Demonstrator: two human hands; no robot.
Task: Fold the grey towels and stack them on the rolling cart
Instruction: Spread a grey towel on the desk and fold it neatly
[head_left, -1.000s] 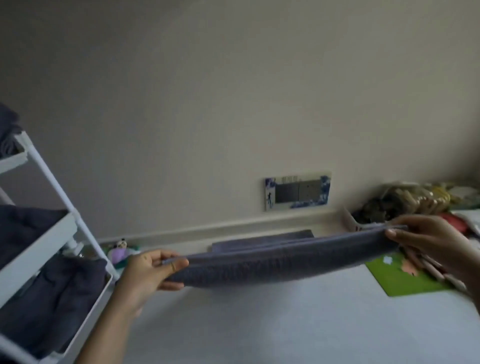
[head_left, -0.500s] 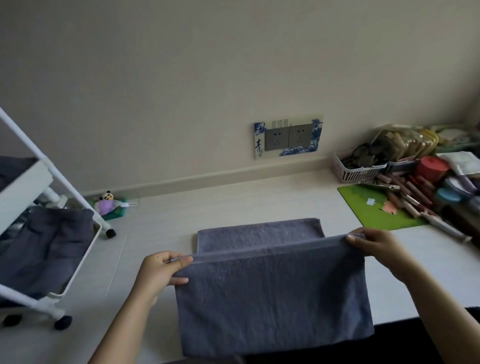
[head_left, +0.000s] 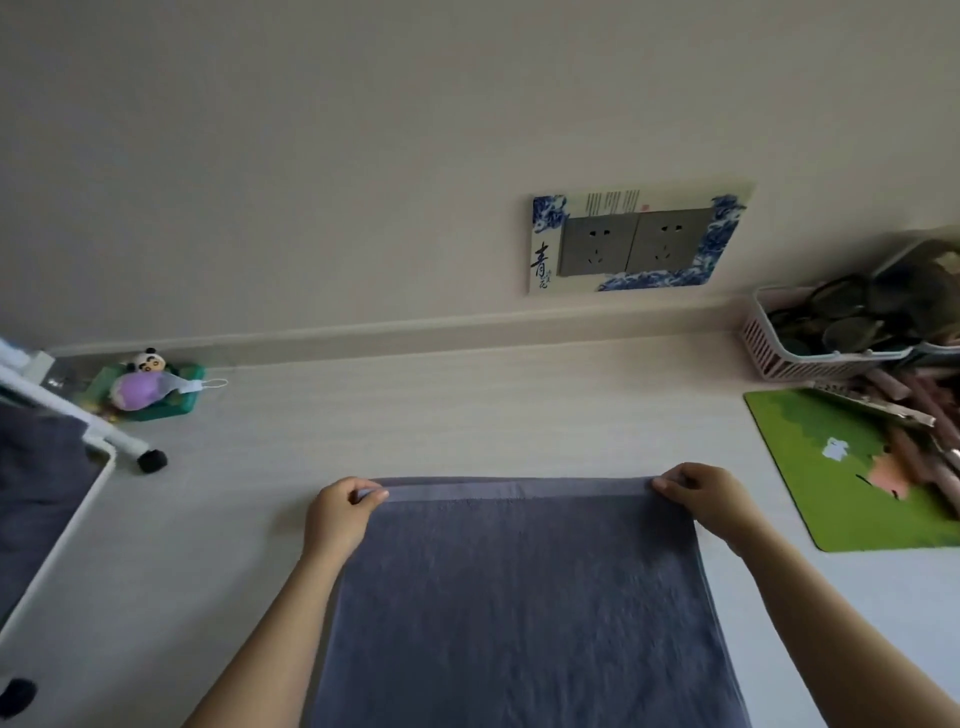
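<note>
Now mid-fold: grey towel (head_left: 524, 608) spread flat on the tabletop (head_left: 467, 415) at lower centre of the frame, far edge doubled over. Left hand (head_left: 337, 514) and right hand (head_left: 701, 501) well apart, each pinching a far corner. Probably next: letting go, smoothing, then folding across again before carrying to the rolling cart (head_left: 57, 525) at the left edge, already holding dark cloth. Compared with half a second ago, no back strip showing beyond the held edge; edges now meeting, hands further up the tabletop, view tilted lower and closer.
</note>
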